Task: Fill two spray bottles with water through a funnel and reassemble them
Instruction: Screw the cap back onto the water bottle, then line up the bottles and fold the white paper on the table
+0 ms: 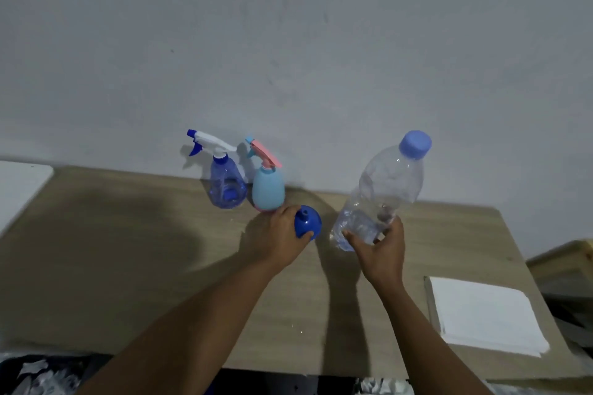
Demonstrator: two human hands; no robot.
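Observation:
Two spray bottles stand at the back of the table by the wall, both with trigger heads on: a clear blue spray bottle [227, 187] with a white and blue head, and beside it a light blue spray bottle [268, 192] with a pink head. My left hand [282, 236] grips a dark blue funnel [307, 222], wide end down on the table, just in front of the light blue bottle. My right hand [380, 248] holds the lower part of a large clear water bottle [383, 189] with a blue cap on, tilted to the right; little water shows near its bottom.
The wooden table [128, 266] runs to a grey wall at the back. A stack of white paper or cloth [481, 311] lies at the front right. A white surface [19, 183] adjoins the table's left end. Another wooden piece [564, 258] stands off the right edge.

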